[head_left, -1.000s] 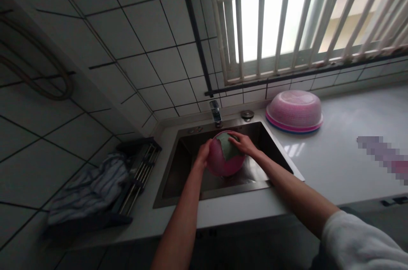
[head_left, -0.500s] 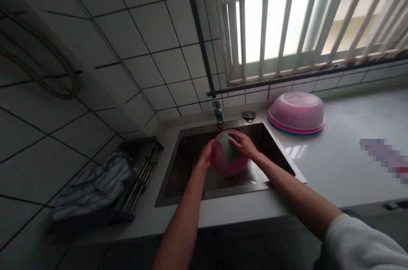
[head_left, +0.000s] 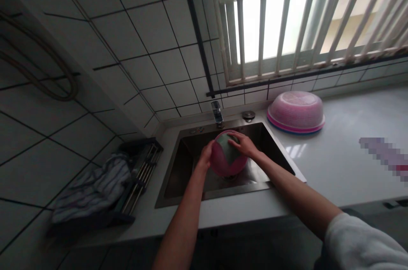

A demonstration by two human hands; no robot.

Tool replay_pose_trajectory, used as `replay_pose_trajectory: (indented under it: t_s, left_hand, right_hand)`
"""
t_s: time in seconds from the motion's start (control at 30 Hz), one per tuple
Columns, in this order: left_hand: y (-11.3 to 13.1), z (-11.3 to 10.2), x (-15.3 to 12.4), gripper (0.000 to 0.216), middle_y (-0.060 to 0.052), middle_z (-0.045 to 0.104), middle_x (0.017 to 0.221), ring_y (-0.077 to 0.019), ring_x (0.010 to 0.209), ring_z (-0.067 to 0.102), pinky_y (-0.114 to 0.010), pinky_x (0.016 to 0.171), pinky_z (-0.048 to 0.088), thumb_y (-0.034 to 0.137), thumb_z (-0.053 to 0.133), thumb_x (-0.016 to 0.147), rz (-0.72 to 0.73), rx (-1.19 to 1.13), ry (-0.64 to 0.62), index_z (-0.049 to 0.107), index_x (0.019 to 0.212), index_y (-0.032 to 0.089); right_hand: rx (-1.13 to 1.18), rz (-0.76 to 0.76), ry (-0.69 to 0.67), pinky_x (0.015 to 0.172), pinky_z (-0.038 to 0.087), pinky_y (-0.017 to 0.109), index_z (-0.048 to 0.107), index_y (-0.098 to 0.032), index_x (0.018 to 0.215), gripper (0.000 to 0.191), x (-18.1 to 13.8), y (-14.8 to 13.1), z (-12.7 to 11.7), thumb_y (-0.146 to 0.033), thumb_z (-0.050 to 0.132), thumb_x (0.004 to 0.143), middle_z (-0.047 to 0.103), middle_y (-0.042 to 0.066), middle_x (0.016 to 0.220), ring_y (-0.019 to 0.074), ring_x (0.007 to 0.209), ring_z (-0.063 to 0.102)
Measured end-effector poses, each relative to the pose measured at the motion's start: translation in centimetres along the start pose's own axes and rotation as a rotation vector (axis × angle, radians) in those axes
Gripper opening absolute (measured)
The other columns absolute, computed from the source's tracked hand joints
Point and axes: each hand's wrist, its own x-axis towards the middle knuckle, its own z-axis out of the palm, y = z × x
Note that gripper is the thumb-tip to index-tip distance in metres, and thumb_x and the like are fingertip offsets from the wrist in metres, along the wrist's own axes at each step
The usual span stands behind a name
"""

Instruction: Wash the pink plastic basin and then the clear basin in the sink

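Observation:
A pink plastic basin (head_left: 223, 169) is held tilted over the steel sink (head_left: 181, 172), its inside facing me. My left hand (head_left: 207, 154) grips the basin's left rim. Against the inside of the basin, my right hand (head_left: 244, 144) presses a grey-green cloth (head_left: 228, 149), with its fingers closed over the cloth's upper right part. The cloth hangs down along the basin wall. Behind the basin stands the chrome faucet (head_left: 217, 113); I cannot make out any water running from it.
Upside-down pink basins (head_left: 296, 111) are stacked on the white counter (head_left: 338, 164) to the right. A round metal drain piece (head_left: 248, 115) lies behind the sink. At left, a striped towel (head_left: 95, 187) lies on a dark rack (head_left: 140, 181). A barred window (head_left: 274, 23) is above.
The cloth and my right hand have shifted very slightly within the basin. Otherwise only a small sway of the camera shows.

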Motion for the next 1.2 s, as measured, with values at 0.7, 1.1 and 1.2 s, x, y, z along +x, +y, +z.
replay_pose_trajectory:
  t_s: [0.7,1.1,1.2]
  left_hand:
    - [0.6,0.3,0.0,0.026,0.000,0.075,0.073,-0.0153,0.067,0.063,-0.027,0.071,0.048,0.039,0.085,0.071,0.005,-0.049,0.050,0.078,0.080,0.016]
    - [0.0,0.3,-0.1,0.043,-0.009,0.082,0.089,-0.0227,0.083,0.072,-0.032,0.079,0.053,0.054,0.089,0.074,0.032,0.086,0.010,0.084,0.089,0.015]
    - [0.0,0.3,-0.2,0.054,-0.012,0.083,0.096,-0.0254,0.089,0.073,-0.034,0.082,0.053,0.064,0.086,0.077,0.070,0.171,-0.034,0.084,0.096,0.014]
  right_hand:
    - [0.023,-0.017,0.077,0.122,0.048,0.053,0.074,-0.029,0.142,0.040,0.1,0.0,-0.1,-0.038,0.062,0.105,0.069,0.010,0.149,0.0298,0.141,0.063]
    - [0.057,0.019,0.042,0.119,0.052,0.048,0.078,-0.029,0.134,0.036,0.2,0.6,0.0,-0.038,0.068,0.100,0.071,0.008,0.146,0.0278,0.134,0.068]
    - [0.073,0.093,0.097,0.119,0.052,0.046,0.076,-0.030,0.137,0.037,0.4,1.7,-0.4,-0.040,0.063,0.103,0.072,0.007,0.145,0.0269,0.135,0.068]
